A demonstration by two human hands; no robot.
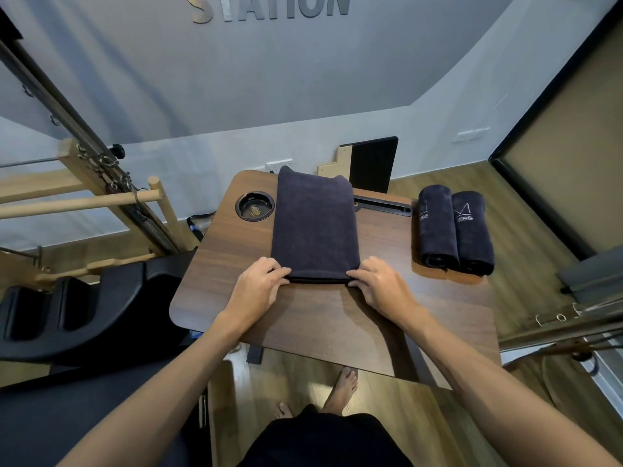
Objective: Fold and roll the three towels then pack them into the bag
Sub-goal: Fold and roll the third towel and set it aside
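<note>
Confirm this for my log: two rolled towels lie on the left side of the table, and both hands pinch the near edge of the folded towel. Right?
Not quite. The head view shows the two rolled towels on the right side of the table. The left hand and right hand do pinch the folded towel's near edge.

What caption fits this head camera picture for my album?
Both hands, left hand and right hand, grip the folded towel beside two rolled towels.

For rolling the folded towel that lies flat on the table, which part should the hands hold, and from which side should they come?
Probably the near short edge of the folded towel, taken from the person's side, one corner per hand. It lies as a long strip running away from the person, so rolling forward from that edge suits it. The left hand and right hand already pinch those corners on the table.
</note>
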